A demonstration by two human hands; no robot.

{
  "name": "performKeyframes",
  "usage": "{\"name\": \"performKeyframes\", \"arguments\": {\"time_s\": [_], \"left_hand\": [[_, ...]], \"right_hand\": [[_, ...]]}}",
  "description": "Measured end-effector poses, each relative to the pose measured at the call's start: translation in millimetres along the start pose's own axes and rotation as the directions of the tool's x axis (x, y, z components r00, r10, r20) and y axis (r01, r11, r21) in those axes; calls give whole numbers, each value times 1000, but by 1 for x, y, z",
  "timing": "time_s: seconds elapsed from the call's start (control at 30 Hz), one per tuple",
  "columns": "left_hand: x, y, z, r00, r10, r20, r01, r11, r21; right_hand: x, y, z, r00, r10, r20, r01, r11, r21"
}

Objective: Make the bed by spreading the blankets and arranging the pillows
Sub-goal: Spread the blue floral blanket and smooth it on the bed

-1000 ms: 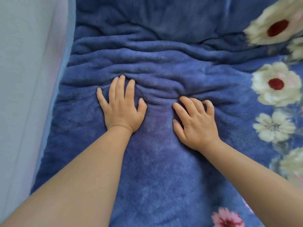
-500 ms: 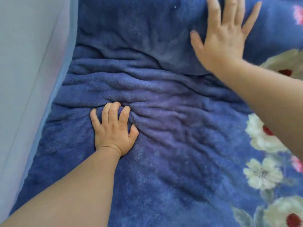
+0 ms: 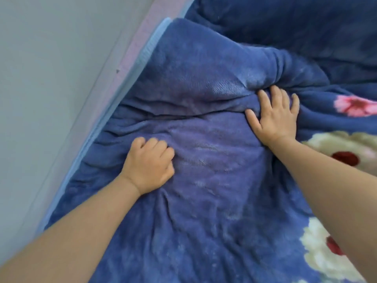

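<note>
A fuzzy blue blanket (image 3: 204, 74) with cream, red and pink flowers covers the bed and fills most of the view. It is bunched into ridges across the middle. My left hand (image 3: 149, 166) rests on it near the wall side, fingers curled into the fabric. Further right and a little farther away, my right hand (image 3: 275, 117) lies flat with fingers spread, pressing against a thick fold. No pillow is in view.
A grey wall (image 3: 51, 88) runs along the left, with a pale purple strip and a light blue mattress edge (image 3: 151, 48) beside the blanket. A darker blue layer of bedding (image 3: 295, 23) lies at the far right.
My right hand came back from far up the blanket to the fold near the middle. My left hand's fingers curled from flat into the fabric. The view swung toward the wall.
</note>
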State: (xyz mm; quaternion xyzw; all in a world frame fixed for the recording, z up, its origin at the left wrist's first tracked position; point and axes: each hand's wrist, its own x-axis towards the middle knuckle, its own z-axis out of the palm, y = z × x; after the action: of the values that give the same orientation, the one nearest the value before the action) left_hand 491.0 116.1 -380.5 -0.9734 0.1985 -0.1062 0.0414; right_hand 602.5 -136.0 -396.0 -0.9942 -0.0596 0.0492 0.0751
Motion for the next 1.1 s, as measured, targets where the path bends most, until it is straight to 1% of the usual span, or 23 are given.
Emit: {"name": "performKeyframes", "arguments": {"time_s": [0.07,0.1,0.13,0.17,0.2,0.23,0.27,0.3,0.33,0.37,0.4,0.47,0.5,0.57,0.6,0.63,0.7,0.73,0.77,0.8,0.87,0.97,1.1], "left_hand": [[54,-7,1,994,-10,-106,9,1000,-10],[83,-9,3,990,-23,-138,20,1000,-22],[114,-8,3,990,-30,-141,26,999,-29],[141,-7,1,994,-45,-101,43,999,-15],[163,-7,-1,997,-76,-8,76,997,4],[185,-5,-1,982,-130,138,134,991,-15],[198,-5,2,944,-184,273,204,978,-48],[205,-6,7,900,-219,378,273,957,-95],[213,-7,13,867,-230,443,310,944,-116],[219,-8,18,858,-228,460,312,943,-114],[225,-11,22,864,-222,452,303,946,-113],[245,-18,27,892,-180,415,236,968,-88],[254,-22,28,906,-126,403,165,984,-63],[277,-30,31,929,40,368,-29,999,-36],[287,-32,32,925,116,363,-105,993,-50],[294,-34,32,926,151,346,-130,988,-82],[299,-37,38,940,129,314,-95,988,-121],[300,-37,42,946,135,294,-96,985,-142],[299,-36,42,938,153,310,-106,981,-163],[298,-36,44,943,150,296,-106,981,-160],[295,-37,49,962,128,242,-87,981,-175],[295,-36,54,940,126,317,-63,978,-200],[294,-32,60,937,110,331,-40,976,-213]], "right_hand": [[9,-1,0,1000,6,1,-7,1000,26],[11,-1,1,1000,12,11,-13,1000,28],[16,0,2,1000,21,19,-21,999,24],[19,1,4,1000,18,11,-19,1000,24],[21,1,6,1000,10,-2,-9,1000,14],[25,4,9,1000,2,-30,-3,1000,-6],[28,5,11,998,-7,-69,6,1000,-23],[28,6,14,993,-18,-114,14,999,-35],[30,8,15,989,-21,-146,15,999,-45],[30,9,17,985,-28,-172,20,999,-49],[29,9,19,982,-36,-188,26,998,-54],[29,11,21,979,-47,-198,32,996,-79],[28,11,23,978,-56,-203,38,995,-89],[30,12,24,978,-57,-201,37,994,-102],[30,12,24,979,-54,-198,32,993,-110],[30,14,24,979,-53,-198,31,993,-110],[29,14,24,979,-59,-197,36,993,-117],[29,13,23,980,-57,-191,34,992,-118],[30,14,22,981,-50,-185,29,993,-117],[31,13,21,983,-45,-178,24,993,-120],[32,12,21,986,-42,-164,21,992,-126],[32,11,21,985,-48,-164,27,992,-124],[31,13,25,985,-38,-165,19,993,-115]]}}
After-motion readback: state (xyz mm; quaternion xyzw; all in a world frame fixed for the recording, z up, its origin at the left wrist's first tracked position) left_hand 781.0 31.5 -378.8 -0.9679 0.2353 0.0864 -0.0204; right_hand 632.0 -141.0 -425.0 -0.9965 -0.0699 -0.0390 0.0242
